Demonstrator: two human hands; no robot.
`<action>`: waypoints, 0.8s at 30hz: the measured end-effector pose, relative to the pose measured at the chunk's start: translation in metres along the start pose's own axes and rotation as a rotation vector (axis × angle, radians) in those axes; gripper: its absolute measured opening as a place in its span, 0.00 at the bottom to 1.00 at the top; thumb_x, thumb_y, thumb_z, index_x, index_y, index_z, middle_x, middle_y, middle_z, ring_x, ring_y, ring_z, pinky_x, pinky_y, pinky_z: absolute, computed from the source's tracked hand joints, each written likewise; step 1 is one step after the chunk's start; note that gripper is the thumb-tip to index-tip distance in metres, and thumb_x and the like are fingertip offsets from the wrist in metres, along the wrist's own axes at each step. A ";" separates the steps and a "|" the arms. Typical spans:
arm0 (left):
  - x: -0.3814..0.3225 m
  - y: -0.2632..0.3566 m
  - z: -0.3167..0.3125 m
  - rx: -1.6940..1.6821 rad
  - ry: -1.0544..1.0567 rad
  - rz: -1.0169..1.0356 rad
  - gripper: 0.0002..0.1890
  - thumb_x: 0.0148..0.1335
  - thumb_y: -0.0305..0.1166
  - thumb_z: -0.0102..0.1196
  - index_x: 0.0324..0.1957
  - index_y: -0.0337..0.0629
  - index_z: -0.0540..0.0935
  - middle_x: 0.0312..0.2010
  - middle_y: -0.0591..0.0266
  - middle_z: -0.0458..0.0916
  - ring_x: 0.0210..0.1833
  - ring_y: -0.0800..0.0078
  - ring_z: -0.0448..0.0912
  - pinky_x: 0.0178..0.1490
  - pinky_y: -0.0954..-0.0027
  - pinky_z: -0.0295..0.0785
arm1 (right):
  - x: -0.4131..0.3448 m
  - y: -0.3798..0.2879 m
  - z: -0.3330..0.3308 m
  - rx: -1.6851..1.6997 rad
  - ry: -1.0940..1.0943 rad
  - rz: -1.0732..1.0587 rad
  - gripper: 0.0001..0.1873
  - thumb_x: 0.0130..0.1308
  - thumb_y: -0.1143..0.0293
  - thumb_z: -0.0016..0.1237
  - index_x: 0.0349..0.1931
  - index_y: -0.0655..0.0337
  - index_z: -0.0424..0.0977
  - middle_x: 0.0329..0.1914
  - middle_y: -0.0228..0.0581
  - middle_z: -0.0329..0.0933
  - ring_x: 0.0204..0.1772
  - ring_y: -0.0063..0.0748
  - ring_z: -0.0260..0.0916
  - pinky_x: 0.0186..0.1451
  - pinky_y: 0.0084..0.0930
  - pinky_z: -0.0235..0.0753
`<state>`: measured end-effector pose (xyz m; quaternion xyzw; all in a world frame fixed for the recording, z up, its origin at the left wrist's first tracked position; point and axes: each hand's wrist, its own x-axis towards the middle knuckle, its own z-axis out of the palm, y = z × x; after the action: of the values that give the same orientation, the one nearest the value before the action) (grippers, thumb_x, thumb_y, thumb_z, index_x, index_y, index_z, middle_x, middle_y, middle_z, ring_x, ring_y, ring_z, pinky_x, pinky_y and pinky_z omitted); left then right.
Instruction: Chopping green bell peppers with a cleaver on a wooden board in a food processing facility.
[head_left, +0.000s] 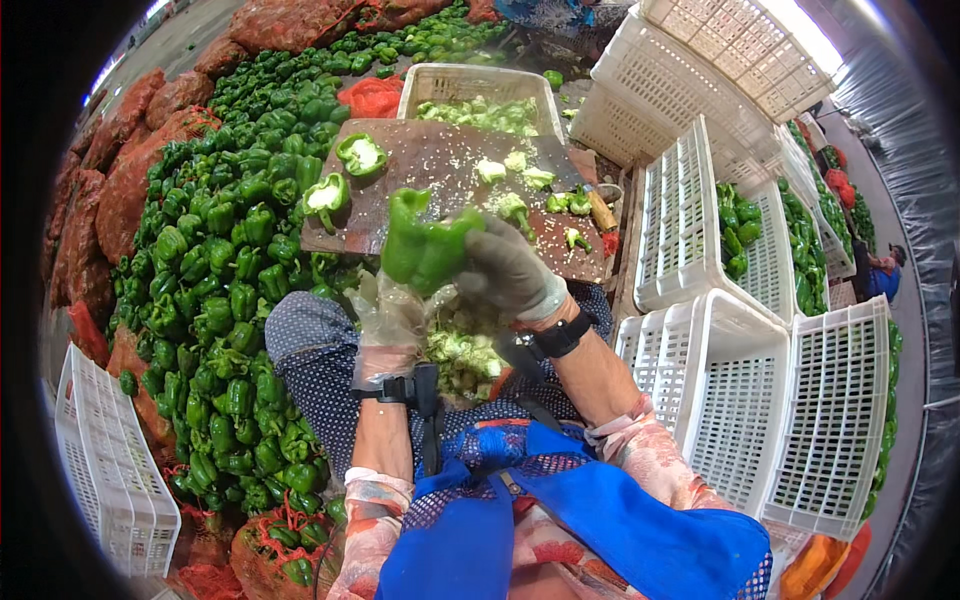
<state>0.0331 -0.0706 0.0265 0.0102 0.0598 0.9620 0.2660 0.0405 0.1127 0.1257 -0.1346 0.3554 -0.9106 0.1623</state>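
Observation:
Both gloved hands hold a green bell pepper (424, 247) above my lap, close to the near edge of a wooden board (442, 161). My left hand (396, 311), in a thin clear glove, grips it from below. My right hand (514, 270), in a greyish glove, closes on its right side. Two cut pepper pieces (361, 155) with pale insides rest at the board's left. Cut-out pepper cores (512, 210) and scattered seeds lie on its right part. A wooden handle (600, 211) is at the board's right edge; what it belongs to is unclear.
A large heap of green bell peppers (217, 300) lies to the left, with filled red mesh sacks (142, 187) behind it. A plastic crate (551, 112) of cores stands beyond the board. White crates (742, 405) stand at the right, another (112, 457) at the lower left.

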 end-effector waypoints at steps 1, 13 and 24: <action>0.001 -0.002 -0.006 0.015 -0.014 -0.004 0.37 0.65 0.65 0.40 0.66 0.51 0.68 0.66 0.57 0.66 0.66 0.60 0.66 0.66 0.46 0.63 | 0.000 0.002 -0.001 -0.003 0.004 -0.006 0.18 0.66 0.65 0.54 0.50 0.66 0.71 0.38 0.38 0.78 0.27 0.19 0.69 0.27 0.15 0.69; -0.002 -0.016 0.009 0.326 0.018 0.098 0.45 0.58 0.72 0.44 0.70 0.55 0.59 0.68 0.49 0.60 0.67 0.51 0.65 0.65 0.34 0.63 | -0.016 -0.015 -0.044 -0.498 0.444 0.262 0.15 0.66 0.68 0.53 0.49 0.66 0.72 0.34 0.32 0.75 0.25 0.15 0.67 0.26 0.12 0.68; 0.012 -0.008 -0.006 0.157 0.001 0.141 0.32 0.59 0.60 0.57 0.54 0.46 0.76 0.49 0.58 0.78 0.54 0.54 0.77 0.58 0.31 0.69 | -0.124 -0.240 -0.214 -0.074 0.514 -0.470 0.21 0.71 0.59 0.45 0.57 0.63 0.69 0.45 0.42 0.79 0.40 0.35 0.76 0.47 0.27 0.80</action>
<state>0.0268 -0.0584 0.0194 0.0345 0.1341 0.9708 0.1961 0.0286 0.4570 0.1234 0.0151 0.3769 -0.9137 -0.1513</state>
